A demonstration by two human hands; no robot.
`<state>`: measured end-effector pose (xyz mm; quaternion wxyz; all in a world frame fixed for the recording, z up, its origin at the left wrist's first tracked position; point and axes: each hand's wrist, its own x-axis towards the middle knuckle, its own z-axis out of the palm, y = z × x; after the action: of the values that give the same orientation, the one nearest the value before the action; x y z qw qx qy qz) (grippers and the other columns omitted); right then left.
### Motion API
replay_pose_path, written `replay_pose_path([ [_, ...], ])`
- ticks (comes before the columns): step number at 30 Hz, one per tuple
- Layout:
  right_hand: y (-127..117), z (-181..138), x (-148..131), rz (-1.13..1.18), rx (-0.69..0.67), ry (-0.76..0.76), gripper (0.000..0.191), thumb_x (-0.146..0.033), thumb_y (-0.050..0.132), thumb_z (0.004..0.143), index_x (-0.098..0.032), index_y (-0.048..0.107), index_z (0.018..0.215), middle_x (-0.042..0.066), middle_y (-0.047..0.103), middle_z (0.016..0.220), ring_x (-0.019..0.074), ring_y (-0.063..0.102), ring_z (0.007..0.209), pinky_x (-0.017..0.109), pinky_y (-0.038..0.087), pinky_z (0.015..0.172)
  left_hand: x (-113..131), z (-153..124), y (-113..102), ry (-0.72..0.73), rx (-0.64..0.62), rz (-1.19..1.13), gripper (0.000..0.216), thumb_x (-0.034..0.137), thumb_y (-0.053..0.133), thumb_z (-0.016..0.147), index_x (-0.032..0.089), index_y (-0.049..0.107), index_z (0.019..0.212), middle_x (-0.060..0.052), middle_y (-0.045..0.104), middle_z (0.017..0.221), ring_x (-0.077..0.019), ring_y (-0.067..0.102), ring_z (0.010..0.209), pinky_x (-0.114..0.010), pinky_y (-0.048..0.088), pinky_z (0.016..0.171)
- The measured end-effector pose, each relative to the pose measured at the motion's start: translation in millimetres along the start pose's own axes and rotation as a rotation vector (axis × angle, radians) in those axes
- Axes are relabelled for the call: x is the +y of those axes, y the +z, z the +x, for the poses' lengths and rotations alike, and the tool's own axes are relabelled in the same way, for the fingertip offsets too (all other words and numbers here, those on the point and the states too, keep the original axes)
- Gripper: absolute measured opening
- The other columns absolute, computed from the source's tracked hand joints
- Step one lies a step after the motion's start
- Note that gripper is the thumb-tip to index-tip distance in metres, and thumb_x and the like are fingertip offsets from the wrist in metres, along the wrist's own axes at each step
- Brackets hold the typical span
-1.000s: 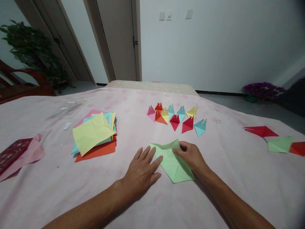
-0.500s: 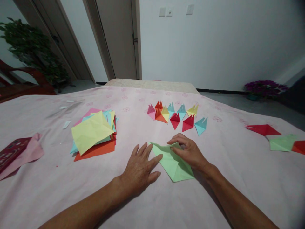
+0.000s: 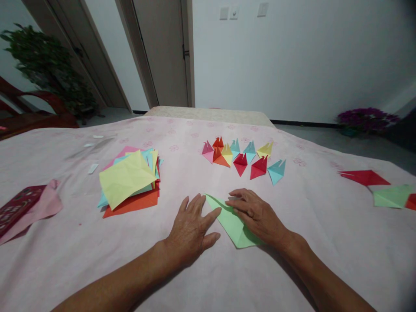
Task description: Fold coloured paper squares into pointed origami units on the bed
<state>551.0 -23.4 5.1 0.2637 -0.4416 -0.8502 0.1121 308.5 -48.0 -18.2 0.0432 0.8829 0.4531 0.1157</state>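
Head view: the left hand [image 3: 191, 232] spreads open fingers at the left edge of the green paper [image 3: 235, 229], nearer than the folded birds [image 3: 240, 164], apparently steadying it, while the right hand [image 3: 260, 214] curves over its right side, perhaps pressing, any pinch impossible to tell.

Nothing readable. Closest is the dark red flat item [image 3: 24, 203] at the left frame edge: light marks on its face, lettering-like, but blurred, slanted and cut off by the frame, so can't make out a single character. White strips [image 3: 92, 168] left of the paper stack [image 3: 126, 180]: too small to tell if printed.
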Motion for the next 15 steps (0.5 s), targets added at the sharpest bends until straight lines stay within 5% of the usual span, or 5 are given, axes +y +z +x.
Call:
replay_pose_path([
  [15, 10.1, -16.6, 5.2, -0.113, -0.067, -0.155, 0.046, -0.008, 0.052, 0.086, -0.026, 0.063, 0.127, 0.007, 0.065, 0.130, 0.0243, 0.057, 0.124, 0.046, 0.049, 0.102, -1.6, 6.1, -5.4, -0.016, 0.000, 0.035, 0.057, 0.048, 0.057, 0.089, 0.025, 0.047, 0.140, -0.015, 0.049, 0.143, -0.0342, 0.041, 0.136, -0.059, 0.027, 0.112],
])
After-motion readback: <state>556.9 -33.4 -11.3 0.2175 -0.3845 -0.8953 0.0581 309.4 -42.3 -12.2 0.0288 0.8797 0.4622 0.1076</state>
